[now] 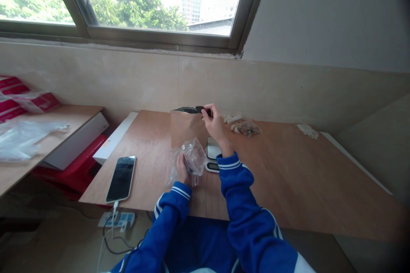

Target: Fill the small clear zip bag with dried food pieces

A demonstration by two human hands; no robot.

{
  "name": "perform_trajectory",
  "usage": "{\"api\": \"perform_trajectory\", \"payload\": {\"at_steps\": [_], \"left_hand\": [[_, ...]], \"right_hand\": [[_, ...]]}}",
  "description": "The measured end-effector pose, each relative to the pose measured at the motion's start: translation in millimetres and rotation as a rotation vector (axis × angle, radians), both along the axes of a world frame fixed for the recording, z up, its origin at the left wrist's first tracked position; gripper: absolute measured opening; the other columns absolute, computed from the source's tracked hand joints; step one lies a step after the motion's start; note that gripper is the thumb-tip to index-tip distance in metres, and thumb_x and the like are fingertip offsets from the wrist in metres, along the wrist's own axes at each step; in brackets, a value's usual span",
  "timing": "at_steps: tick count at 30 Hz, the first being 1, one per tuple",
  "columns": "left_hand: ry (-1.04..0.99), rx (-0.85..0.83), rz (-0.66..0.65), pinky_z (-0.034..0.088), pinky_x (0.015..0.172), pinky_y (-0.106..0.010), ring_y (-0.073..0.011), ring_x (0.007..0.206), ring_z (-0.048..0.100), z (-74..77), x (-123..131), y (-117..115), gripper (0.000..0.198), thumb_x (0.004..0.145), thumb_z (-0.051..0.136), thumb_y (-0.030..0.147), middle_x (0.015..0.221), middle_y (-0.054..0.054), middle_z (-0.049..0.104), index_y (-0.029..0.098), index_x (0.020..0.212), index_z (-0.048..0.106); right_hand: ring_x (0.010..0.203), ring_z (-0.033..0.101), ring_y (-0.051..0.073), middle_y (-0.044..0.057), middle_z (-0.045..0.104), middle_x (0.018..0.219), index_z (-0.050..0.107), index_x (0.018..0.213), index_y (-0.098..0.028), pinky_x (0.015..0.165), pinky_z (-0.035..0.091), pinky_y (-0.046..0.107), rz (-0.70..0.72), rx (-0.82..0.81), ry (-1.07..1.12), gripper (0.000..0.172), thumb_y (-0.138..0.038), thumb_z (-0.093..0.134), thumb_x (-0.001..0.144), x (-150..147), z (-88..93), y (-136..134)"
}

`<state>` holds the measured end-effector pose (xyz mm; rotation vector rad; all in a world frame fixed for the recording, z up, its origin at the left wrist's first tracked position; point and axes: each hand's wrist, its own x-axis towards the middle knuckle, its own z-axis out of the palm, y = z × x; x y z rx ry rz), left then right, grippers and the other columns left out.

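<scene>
Head view: two bare hands at a wooden desk [288,179].
Right hand [216,124]: fingers closed in a pinch on the black top edge of a kraft bag [185,130], which stands upright.
Left hand [182,169]: curled closed around a clear plastic bag [194,158], held just in front of the kraft bag.
Bag contents: dark, too blurred to name.
Nearby: scale [212,151] just beside right wrist; phone [121,179] left, well apart.

Creases in the clear plastic bag [192,158] blur its contents, perhaps something dark, too unclear to name.
</scene>
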<state>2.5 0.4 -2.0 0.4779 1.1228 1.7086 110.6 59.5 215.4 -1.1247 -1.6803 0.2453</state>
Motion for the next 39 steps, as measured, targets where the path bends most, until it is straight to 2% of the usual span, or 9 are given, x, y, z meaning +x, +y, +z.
{"api": "perform_trajectory", "payload": {"at_steps": [3,7,16,23,28,32,35,37,39], "left_hand": [[-0.001,0.002,0.026,0.044,0.092,-0.033,-0.0179,0.096,0.058,1.7,0,1,0.025,0.085,0.055,0.042,0.096,-0.005,0.064,0.019,0.089,0.063],[0.009,-0.030,0.036,0.043,0.095,-0.035,-0.0195,0.100,0.058,7.1,1,0,0.023,0.085,0.056,0.041,0.097,-0.006,0.064,0.019,0.088,0.063],[-0.016,-0.060,0.053,0.043,0.093,-0.035,-0.0215,0.102,0.058,18.6,2,-4,0.024,0.083,0.059,0.041,0.100,-0.008,0.065,0.018,0.088,0.063],[-0.008,-0.021,0.066,0.042,0.093,-0.035,-0.0211,0.097,0.059,16.0,3,-3,0.032,0.078,0.060,0.047,0.093,-0.006,0.066,0.016,0.084,0.063],[0.012,0.006,0.062,0.046,0.080,-0.031,-0.0168,0.080,0.059,19.5,2,-4,0.029,0.078,0.060,0.046,0.079,-0.003,0.063,0.017,0.076,0.060],[-0.016,0.021,0.059,0.046,0.074,-0.028,-0.0136,0.072,0.056,18.5,3,-4,0.027,0.078,0.060,0.044,0.073,0.000,0.059,0.017,0.074,0.058],[-0.006,0.024,0.041,0.046,0.072,-0.026,-0.0133,0.071,0.055,13.0,2,-3,0.027,0.078,0.059,0.044,0.073,0.000,0.058,0.017,0.075,0.057],[0.030,0.026,0.021,0.046,0.069,-0.026,-0.0139,0.071,0.056,8.5,1,-2,0.028,0.080,0.057,0.045,0.073,0.000,0.059,0.017,0.076,0.057],[0.077,0.022,0.002,0.047,0.068,-0.026,-0.0144,0.072,0.057,4.5,0,-1,0.029,0.082,0.055,0.045,0.075,-0.001,0.059,0.017,0.077,0.056]], "right_hand": [[0.094,0.055,0.020,0.008,0.058,0.099,0.053,0.094,-0.019,0.087,0.043,0.031,0.074,0.026,-0.237,0.013,-0.020,0.040,0.095,-10,17.2,35],[0.093,0.053,0.020,0.009,0.058,0.101,0.056,0.095,-0.016,0.085,0.042,0.031,0.138,-0.096,-0.567,0.020,-0.007,0.039,0.092,-20,15.7,61],[0.105,0.053,0.024,0.014,0.062,0.105,0.063,0.101,-0.011,0.095,0.038,0.035,0.079,-0.086,-0.758,0.033,-0.023,0.032,0.101,-15,3.3,50],[0.133,0.036,0.026,0.014,0.044,0.144,0.051,0.132,-0.015,0.112,0.026,0.044,0.008,0.044,-0.512,0.038,-0.027,0.041,0.097,-21,-14.6,13],[0.138,0.032,0.025,0.013,0.045,0.144,0.048,0.134,-0.016,0.115,0.021,0.047,0.010,-0.048,-0.407,0.040,-0.022,0.039,0.096,-22,-32.1,2],[0.141,0.027,0.025,0.015,0.037,0.147,0.045,0.133,-0.015,0.116,0.023,0.047,-0.009,-0.014,-0.217,0.041,-0.021,0.043,0.092,-22,-36.1,-11],[0.123,0.047,0.023,0.014,0.052,0.125,0.054,0.114,-0.018,0.105,0.039,0.043,0.004,-0.021,-0.002,0.026,-0.021,0.042,0.091,-18,-50.8,-31],[0.097,0.059,0.020,0.011,0.056,0.108,0.053,0.101,-0.019,0.088,0.051,0.037,0.006,-0.139,0.146,0.016,-0.022,0.042,0.090,-17,-72.5,-48],[0.081,0.060,0.017,0.009,0.055,0.102,0.050,0.099,-0.020,0.075,0.054,0.034,-0.047,-0.295,0.293,0.013,-0.024,0.047,0.087,-17,-99.8,-64]]}}
